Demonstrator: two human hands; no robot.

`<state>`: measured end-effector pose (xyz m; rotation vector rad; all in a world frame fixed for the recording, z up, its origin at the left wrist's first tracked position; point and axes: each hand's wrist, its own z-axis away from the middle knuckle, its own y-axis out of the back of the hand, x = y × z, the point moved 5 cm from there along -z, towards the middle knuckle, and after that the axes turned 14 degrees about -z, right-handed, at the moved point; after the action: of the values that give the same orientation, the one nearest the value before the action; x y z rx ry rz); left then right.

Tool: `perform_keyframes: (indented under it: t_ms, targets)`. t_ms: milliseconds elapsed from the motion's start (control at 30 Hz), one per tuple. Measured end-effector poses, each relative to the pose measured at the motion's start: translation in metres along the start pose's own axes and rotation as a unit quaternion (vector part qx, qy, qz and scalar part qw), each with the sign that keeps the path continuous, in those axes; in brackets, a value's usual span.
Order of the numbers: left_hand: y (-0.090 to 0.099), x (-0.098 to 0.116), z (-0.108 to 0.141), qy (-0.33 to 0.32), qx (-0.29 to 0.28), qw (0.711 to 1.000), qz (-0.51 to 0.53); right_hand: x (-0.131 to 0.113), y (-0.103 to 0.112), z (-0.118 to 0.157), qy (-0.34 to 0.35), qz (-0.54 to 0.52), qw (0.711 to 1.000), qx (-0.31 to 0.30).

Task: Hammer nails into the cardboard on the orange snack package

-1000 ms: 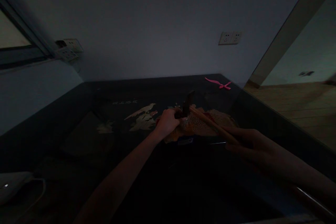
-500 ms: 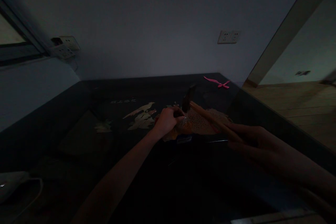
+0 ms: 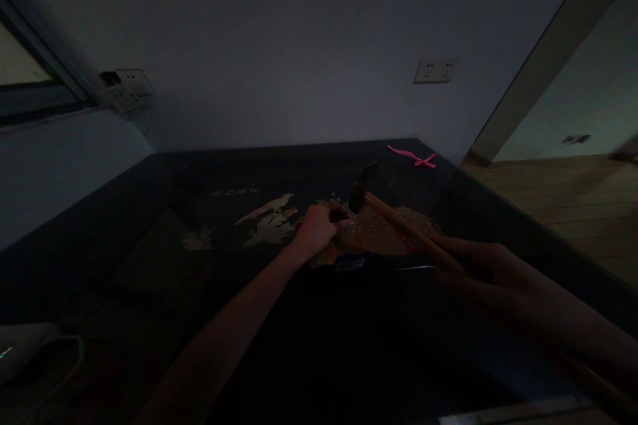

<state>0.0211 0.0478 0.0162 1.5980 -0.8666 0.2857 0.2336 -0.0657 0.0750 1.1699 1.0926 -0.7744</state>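
A hammer (image 3: pixel 399 220) with a wooden handle and a dark head slants up to the left. My right hand (image 3: pixel 486 272) is wrapped round the lower handle. The hammer's head is raised just right of my left hand (image 3: pixel 321 222), whose thumb and fingers are pinched together. Whatever is between those fingertips is too small and dark to name. Below and right of them lies a tan-orange patch with dark dots (image 3: pixel 376 232) on the black tabletop (image 3: pixel 319 159); I cannot tell if it is a separate piece. A small blue-and-white label (image 3: pixel 349 265) sits at its near edge.
A pink ribbon (image 3: pixel 417 159) lies at the far right of the table. Pale bird-and-flower decoration (image 3: pixel 269 226) marks the tabletop left of my hand. A white device with a cord (image 3: pixel 24 342) is at the lower left. Sockets (image 3: pixel 434 70) are on the wall. The room is dim.
The hammer's head has shifted very slightly to the right. My left hand stays pinched in the same place.
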Motion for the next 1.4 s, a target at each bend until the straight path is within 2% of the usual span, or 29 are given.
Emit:
perform_keyframes:
  t_ms: [133,233,367,533,633,733,833,967,1033,1067,1167,1233,1300,1400]
  targets:
    - [0.003,0.002,0.001,0.012,-0.008,1.000,-0.027,0.008,-0.002,-0.003,-0.018,0.029,0.999,-0.002]
    - [0.004,0.004,0.002,0.009,-0.009,1.000,-0.018,0.010,-0.003,-0.002,-0.037,0.009,0.999,-0.024]
    - [0.002,0.003,0.001,0.001,0.001,1.000,0.001,0.015,0.000,-0.001,-0.048,-0.065,0.997,-0.019]
    - [0.000,0.003,0.000,-0.037,0.017,0.999,0.007,0.047,-0.008,-0.010,-0.067,-0.173,0.982,0.042]
    - [0.000,0.005,0.001,-0.068,0.012,0.998,-0.011,0.062,-0.018,-0.016,-0.044,-0.245,0.968,0.035]
    - [0.010,0.019,0.005,-0.131,0.055,0.988,-0.059,0.071,-0.021,-0.016,-0.032,-0.289,0.956,0.041]
    - [0.029,0.045,0.015,-0.205,0.121,0.964,-0.115,0.073,-0.020,-0.013,-0.022,-0.335,0.941,0.048]
    - [0.055,0.079,0.042,-0.244,0.166,0.943,-0.157,0.071,-0.021,-0.010,-0.028,-0.366,0.929,0.042]
    - [0.058,0.089,0.060,-0.252,0.132,0.944,-0.166,0.071,-0.020,-0.010,-0.035,-0.365,0.929,0.046]
    - [0.054,0.090,0.069,-0.256,0.088,0.948,-0.167,0.072,-0.020,-0.010,-0.038,-0.365,0.929,0.045]
    - [0.024,0.078,0.096,-0.245,-0.117,0.944,-0.186,0.072,-0.020,-0.009,-0.039,-0.362,0.930,0.047]
    - [0.002,0.059,0.110,-0.194,-0.218,0.927,-0.237,0.072,-0.019,-0.009,-0.033,-0.360,0.931,0.052]
    - [-0.012,0.039,0.117,-0.129,-0.251,0.911,-0.300,0.071,-0.019,-0.008,-0.030,-0.362,0.930,0.060]
    - [-0.024,0.019,0.119,-0.068,-0.248,0.895,-0.364,0.069,-0.019,-0.007,-0.035,-0.373,0.924,0.074]
